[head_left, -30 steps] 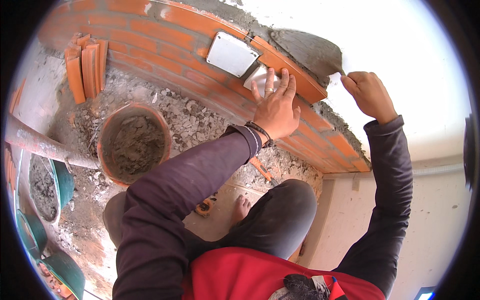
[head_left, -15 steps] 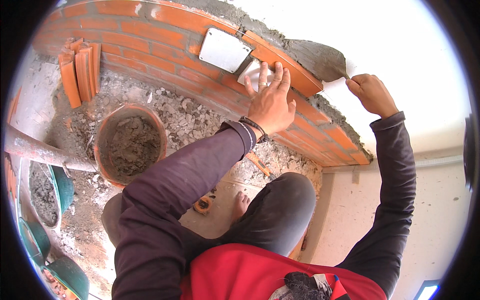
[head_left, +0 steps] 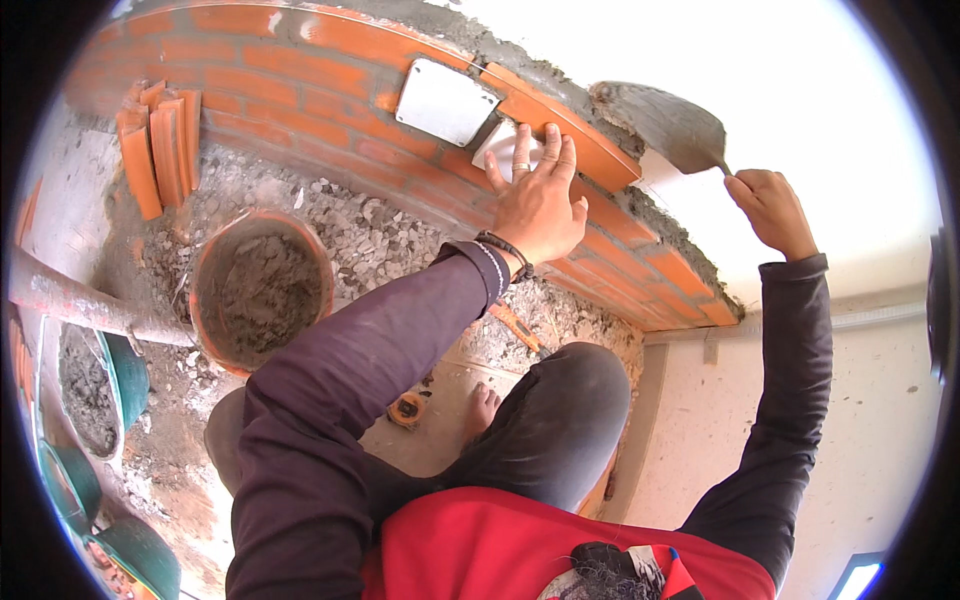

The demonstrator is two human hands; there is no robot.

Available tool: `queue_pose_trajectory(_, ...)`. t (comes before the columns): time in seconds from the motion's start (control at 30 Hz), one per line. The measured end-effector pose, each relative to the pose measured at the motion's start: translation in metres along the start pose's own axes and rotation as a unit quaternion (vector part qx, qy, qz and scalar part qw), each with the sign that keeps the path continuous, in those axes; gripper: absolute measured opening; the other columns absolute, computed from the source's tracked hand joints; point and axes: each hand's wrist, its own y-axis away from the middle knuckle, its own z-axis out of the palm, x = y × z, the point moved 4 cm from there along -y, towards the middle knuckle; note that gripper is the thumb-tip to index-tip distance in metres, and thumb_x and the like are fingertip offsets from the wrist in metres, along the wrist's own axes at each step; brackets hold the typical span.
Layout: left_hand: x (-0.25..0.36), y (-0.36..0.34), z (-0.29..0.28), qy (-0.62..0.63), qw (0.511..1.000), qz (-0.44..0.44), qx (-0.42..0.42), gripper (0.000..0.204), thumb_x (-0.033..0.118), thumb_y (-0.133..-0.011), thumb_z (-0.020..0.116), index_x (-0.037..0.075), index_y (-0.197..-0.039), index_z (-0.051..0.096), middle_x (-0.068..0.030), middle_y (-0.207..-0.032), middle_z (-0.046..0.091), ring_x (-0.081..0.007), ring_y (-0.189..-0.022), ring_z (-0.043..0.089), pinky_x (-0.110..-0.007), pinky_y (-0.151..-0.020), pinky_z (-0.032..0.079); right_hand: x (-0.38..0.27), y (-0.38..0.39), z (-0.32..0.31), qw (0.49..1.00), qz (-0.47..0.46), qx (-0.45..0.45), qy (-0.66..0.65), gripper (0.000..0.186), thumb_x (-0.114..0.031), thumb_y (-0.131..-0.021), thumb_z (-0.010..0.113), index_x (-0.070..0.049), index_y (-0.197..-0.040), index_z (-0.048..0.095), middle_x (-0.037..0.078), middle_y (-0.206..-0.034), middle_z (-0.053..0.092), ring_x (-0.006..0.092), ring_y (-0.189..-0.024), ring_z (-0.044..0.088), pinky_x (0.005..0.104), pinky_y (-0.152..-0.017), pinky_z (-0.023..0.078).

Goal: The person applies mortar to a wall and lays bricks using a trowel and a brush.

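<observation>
Brick wall [head_left: 300, 92]: we judge it well along; lower courses laid, top row done leftward as far as the brick under the left hand. To its right that row looks unfilled, mortar bare.
Pipe [head_left: 100, 300]: slants in beside the bucket, partly blocks the way to the green tub [head_left: 130, 375].
Mortar bucket [head_left: 207, 310]: on rubble, we see plenty of mix left.
Brick stack [head_left: 165, 150]: stood on end by the wall, far left.
Top brick [head_left: 592, 152]: at top-row end, just right of the white cover plate [head_left: 447, 102].
Trowel [head_left: 675, 125]: blade above the brick's right end; contact we can't tell.
Left hand [head_left: 540, 212]: fingers spread wide, tips on the brick, over the small white box [head_left: 500, 140].
Right hand [head_left: 772, 212]: closed round the trowel handle.
Tape measure [head_left: 405, 410]: floor, near the foot.
</observation>
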Motion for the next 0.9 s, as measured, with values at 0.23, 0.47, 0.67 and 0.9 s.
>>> queue_pose_trajectory(0.23, 0.004, -0.001, 0.003, -0.006, 1.000, 0.004, 0.009, 0.079, 0.035, -0.090, 0.062, 0.002, -0.154, 0.030, -0.0194, -0.164, 0.019, -0.0447, -0.151, 0.007, -0.073, -0.111, 0.003, 0.005, -0.007, 0.021, 0.999, 0.022, -0.004, 0.036, 0.038, -0.029, -0.092, 0.055, 0.004, -0.076, 0.061, 0.024, -0.070, 0.056, 0.0415, -0.065, 0.055, 0.0466, -0.066, 0.046)
queue_pose_trajectory(0.47, 0.002, 0.000, 0.002, -0.003, 1.000, 0.007, 0.005, 0.081, 0.034, -0.089, 0.062, 0.001, -0.154, 0.028, -0.0201, -0.164, 0.019, -0.0450, -0.151, 0.005, -0.073, -0.111, 0.001, 0.022, 0.017, 0.026, 0.999, 0.020, 0.025, 0.000, 0.035, -0.030, -0.092, 0.056, 0.001, -0.077, 0.064, 0.023, -0.070, 0.059, 0.0423, -0.067, 0.058, 0.0472, -0.066, 0.048)
queue_pose_trajectory(0.67, 0.005, -0.001, 0.005, -0.015, 1.000, 0.007, 0.006, 0.082, 0.036, -0.089, 0.062, 0.002, -0.155, 0.027, -0.0200, -0.164, 0.017, -0.0446, -0.152, 0.005, -0.075, -0.110, 0.003, 0.029, 0.013, 0.047, 0.998, 0.034, 0.037, 0.037, 0.034, -0.032, -0.092, 0.058, -0.002, -0.081, 0.068, 0.023, -0.072, 0.061, 0.0433, -0.071, 0.061, 0.0484, -0.068, 0.049)
queue_pose_trajectory(0.9, 0.002, -0.002, 0.003, -0.034, 0.999, -0.002, -0.019, 0.083, 0.037, -0.089, 0.062, 0.003, -0.156, 0.026, -0.0185, -0.165, 0.017, -0.0425, -0.152, 0.005, -0.074, -0.111, 0.002, 0.037, 0.014, 0.052, 0.996, 0.049, 0.055, 0.041, 0.036, -0.033, -0.094, 0.056, -0.002, -0.082, 0.069, 0.023, -0.072, 0.062, 0.0436, -0.072, 0.061, 0.0488, -0.069, 0.050)
